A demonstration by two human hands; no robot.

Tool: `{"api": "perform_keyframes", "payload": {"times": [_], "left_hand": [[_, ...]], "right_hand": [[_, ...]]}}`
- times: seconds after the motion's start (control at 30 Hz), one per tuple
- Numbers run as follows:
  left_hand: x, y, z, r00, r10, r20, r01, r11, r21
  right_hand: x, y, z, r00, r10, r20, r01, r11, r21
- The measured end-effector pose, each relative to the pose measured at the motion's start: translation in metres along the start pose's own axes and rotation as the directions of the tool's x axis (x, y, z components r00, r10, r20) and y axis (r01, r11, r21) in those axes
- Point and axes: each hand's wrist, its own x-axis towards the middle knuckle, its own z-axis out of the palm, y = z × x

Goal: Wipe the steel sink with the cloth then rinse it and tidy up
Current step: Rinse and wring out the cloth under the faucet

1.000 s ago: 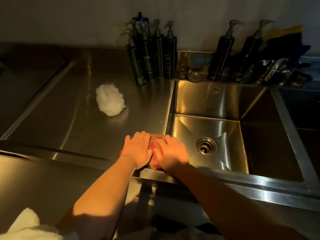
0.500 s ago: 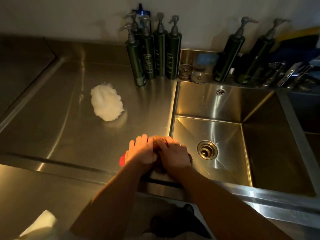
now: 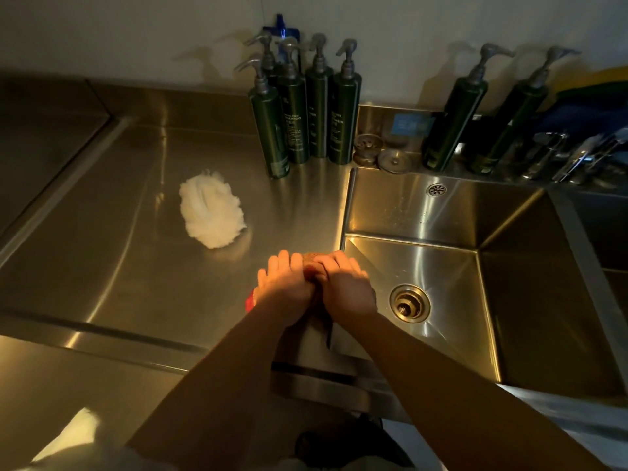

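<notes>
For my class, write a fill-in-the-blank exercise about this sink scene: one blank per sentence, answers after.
1. The left hand and right hand both grip the ___.
2. The white puff lies on the counter, to the ___ of the sink.
3. The pump bottles by the wall are dark ___.
4. The drain lies to the ___ of the hands.

Answers: cloth; left; green; right.

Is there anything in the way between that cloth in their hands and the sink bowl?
Nothing visible. The left hand and right hand hold the cloth at the left rim of the sink, whose bowl shows only the drain.
</notes>
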Motion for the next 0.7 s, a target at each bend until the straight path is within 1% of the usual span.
{"api": "perform_keyframes", "payload": {"times": [0.07,0.17,0.23,0.33,0.4,0.43,0.47,0.5,0.53,0.57,0.6,0.63,0.7], "left_hand": [[0.001,-0.012,-0.002,0.999,-0.028,0.027,0.030,0.999,-0.044],[0.006,-0.037,-0.012,0.996,-0.082,0.021,0.084,0.985,-0.150],[0.006,-0.053,-0.025,0.995,-0.095,0.012,0.095,0.983,-0.155],[-0.001,-0.074,-0.041,0.996,-0.087,-0.014,0.085,0.990,-0.111],[-0.008,-0.083,-0.044,0.996,-0.092,0.013,0.093,0.990,-0.104],[-0.012,-0.086,-0.042,0.994,-0.088,0.060,0.093,0.992,-0.085],[-0.017,-0.086,-0.038,0.989,-0.085,0.123,0.094,0.993,-0.070],[-0.021,-0.085,-0.031,0.979,-0.090,0.185,0.106,0.991,-0.078],[-0.025,-0.082,-0.025,0.967,-0.101,0.233,0.131,0.985,-0.116],[-0.028,-0.077,-0.018,0.959,-0.120,0.258,0.168,0.971,-0.172],[-0.029,-0.072,-0.013,0.954,-0.145,0.264,0.209,0.950,-0.231],[-0.029,-0.067,-0.008,0.949,-0.172,0.263,0.245,0.928,-0.279],[-0.026,-0.061,-0.003,0.943,-0.195,0.271,0.279,0.906,-0.319]], "right_hand": [[0.001,-0.012,-0.005,1.000,-0.012,0.007,0.011,0.994,0.107],[0.014,-0.036,-0.008,0.997,0.008,0.075,-0.033,0.941,0.338],[0.024,-0.053,-0.006,0.996,0.005,0.089,-0.040,0.920,0.391],[0.026,-0.076,0.001,1.000,0.002,0.023,-0.013,0.864,0.503],[0.022,-0.083,0.006,1.000,-0.006,0.008,0.001,0.853,0.522],[0.020,-0.081,0.009,1.000,0.002,0.028,-0.015,0.880,0.474],[0.016,-0.076,0.013,0.999,0.017,0.050,-0.034,0.930,0.366],[0.012,-0.068,0.016,0.998,0.037,0.059,-0.049,0.976,0.213],[0.005,-0.060,0.019,0.996,0.070,0.052,-0.073,0.995,0.062],[-0.004,-0.053,0.022,0.993,0.117,0.022,-0.116,0.992,-0.056],[-0.012,-0.048,0.023,0.986,0.169,-0.015,-0.170,0.978,-0.124],[-0.018,-0.044,0.025,0.978,0.205,-0.036,-0.209,0.967,-0.144],[-0.025,-0.042,0.025,0.979,0.196,-0.055,-0.202,0.970,-0.137]]}}
